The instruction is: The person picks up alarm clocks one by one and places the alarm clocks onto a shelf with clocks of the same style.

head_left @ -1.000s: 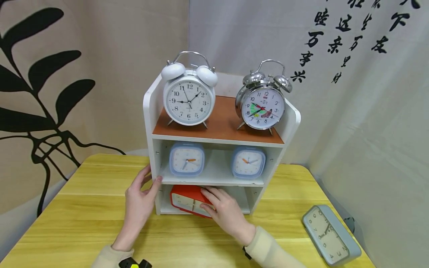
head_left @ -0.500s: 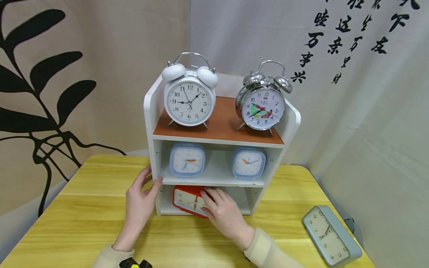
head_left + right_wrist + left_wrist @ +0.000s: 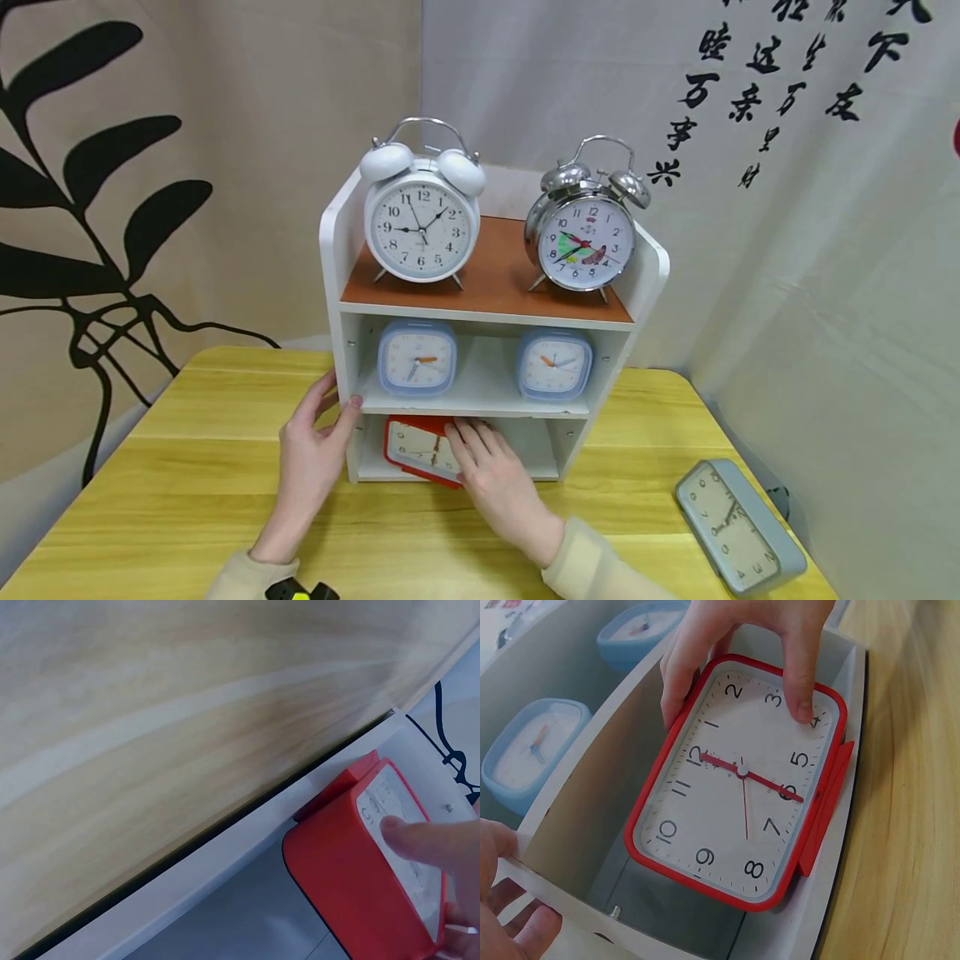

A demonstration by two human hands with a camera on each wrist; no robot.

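Note:
A red alarm clock sits tilted on the bottom level of the small white shelf, its lower front edge out over the shelf's front board. My right hand grips its right end, the thumb on the white dial and the fingers behind the case, as the left wrist view shows. The dial of this clock leans back. My left hand holds the shelf's left side panel, thumb at the front edge and fingers along the outside.
Two blue clocks stand on the middle level. On top are a white twin-bell clock and a silver twin-bell clock. A grey-blue clock lies on the wooden table at the right, near its edge.
The red clock has turned a little, so its dial faces up more and less of its top shows. My right hand has shifted slightly with it; my left hand stays put.

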